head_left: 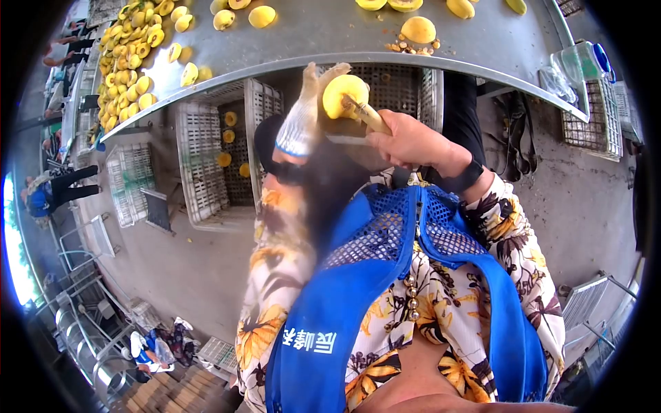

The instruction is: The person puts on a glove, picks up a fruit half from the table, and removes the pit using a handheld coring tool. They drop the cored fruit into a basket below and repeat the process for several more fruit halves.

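Note:
My left hand, in a white knitted glove with a blue cuff edge, holds a yellow fruit just in front of the metal table's edge. Bare fingers of my right hand are wrapped round the light handle of a tool. Its dark end touches or enters the fruit; how deep is hidden. On the table above, a yellow fruit lies beside small brown pieces. Cut yellow fruit halves lie farther back.
Many yellow fruits are heaped at the table's left end. Below it stand plastic crates, one with several fruits inside. A clear jar is at the right corner. People and metal racks are at far left.

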A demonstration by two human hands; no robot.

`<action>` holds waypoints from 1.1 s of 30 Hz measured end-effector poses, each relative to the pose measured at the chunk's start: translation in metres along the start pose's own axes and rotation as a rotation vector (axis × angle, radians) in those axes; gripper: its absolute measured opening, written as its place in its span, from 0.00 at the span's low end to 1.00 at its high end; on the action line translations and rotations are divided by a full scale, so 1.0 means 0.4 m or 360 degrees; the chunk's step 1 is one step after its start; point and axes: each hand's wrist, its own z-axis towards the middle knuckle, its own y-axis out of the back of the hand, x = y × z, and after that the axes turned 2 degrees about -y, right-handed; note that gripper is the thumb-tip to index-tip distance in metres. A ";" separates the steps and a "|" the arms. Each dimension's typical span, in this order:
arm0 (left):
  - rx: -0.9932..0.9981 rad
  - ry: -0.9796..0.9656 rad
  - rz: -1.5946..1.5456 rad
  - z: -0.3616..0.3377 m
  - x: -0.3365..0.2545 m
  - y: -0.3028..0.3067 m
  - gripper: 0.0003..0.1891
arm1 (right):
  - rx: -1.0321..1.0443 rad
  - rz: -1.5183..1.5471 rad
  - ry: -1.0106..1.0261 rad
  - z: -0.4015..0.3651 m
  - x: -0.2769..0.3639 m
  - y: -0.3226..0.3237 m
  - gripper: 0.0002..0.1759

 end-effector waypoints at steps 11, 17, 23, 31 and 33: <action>-0.0488 0.0438 -0.0583 0.008 0.011 -0.045 0.21 | -0.0899 -0.0217 0.0500 0.032 -0.038 0.005 0.28; -0.0259 0.0198 -0.0527 0.000 0.041 -0.091 0.21 | -0.0917 -0.0136 0.0462 0.082 -0.068 -0.008 0.30; -0.0697 -0.0030 -0.0805 0.006 0.108 -0.112 0.23 | -0.0960 -0.0188 0.0321 0.097 -0.085 -0.028 0.20; -0.0437 0.0062 -0.0385 0.032 0.074 -0.065 0.25 | -0.0817 -0.0399 0.0490 0.042 -0.101 -0.041 0.15; -0.0417 -0.0022 -0.0317 0.024 0.073 -0.069 0.25 | -0.0768 -0.0443 0.0475 0.035 -0.094 -0.042 0.15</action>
